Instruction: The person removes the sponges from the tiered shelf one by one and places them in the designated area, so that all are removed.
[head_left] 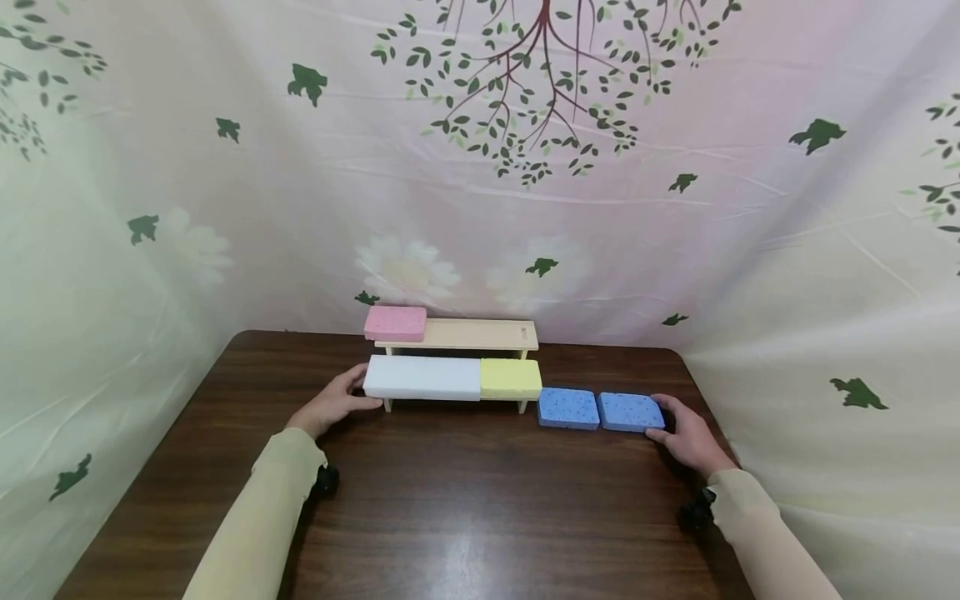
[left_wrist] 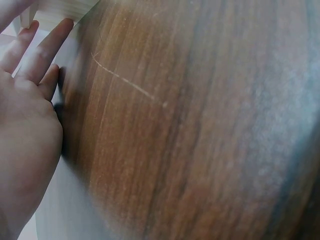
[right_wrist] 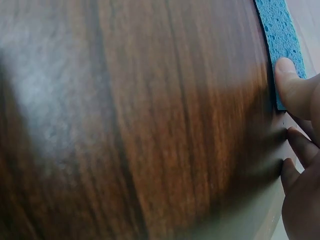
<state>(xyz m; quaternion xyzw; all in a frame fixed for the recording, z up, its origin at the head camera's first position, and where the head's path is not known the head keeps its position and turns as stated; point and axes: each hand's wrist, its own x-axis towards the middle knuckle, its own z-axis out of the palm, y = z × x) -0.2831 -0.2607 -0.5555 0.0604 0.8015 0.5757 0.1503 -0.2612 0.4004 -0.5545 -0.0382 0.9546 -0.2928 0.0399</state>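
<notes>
A: Where is the outer blue sponge point(head_left: 632, 412)?

B: It lies flat on the bench point(head_left: 465, 508), directly left of the right hand point(head_left: 692, 435). That hand is partly closed, pinching the sponge's right end with the thumb along its near edge.

A: And past it?

B: A second blue sponge point(head_left: 568, 409), farther left of the right hand, with a narrow gap between. A hard leftward push could make the two collide and skew, perhaps jarring the pale wooden stand point(head_left: 476, 333).

A: What of the left hand point(head_left: 335, 403)?

B: It is at the left end of the white block point(head_left: 423, 378), fingers loosely bent; whether it grips or only touches cannot be told. To that hand's right, a yellow sponge point(head_left: 511, 379) abuts the block at the stand's right end. Pressure from the left hand could shove it off there.

A: Anything higher?

B: A pink sponge point(head_left: 396, 323), ahead and right of the left hand, slightly overhanging the stand's upper level; a bump might drop it.
</notes>
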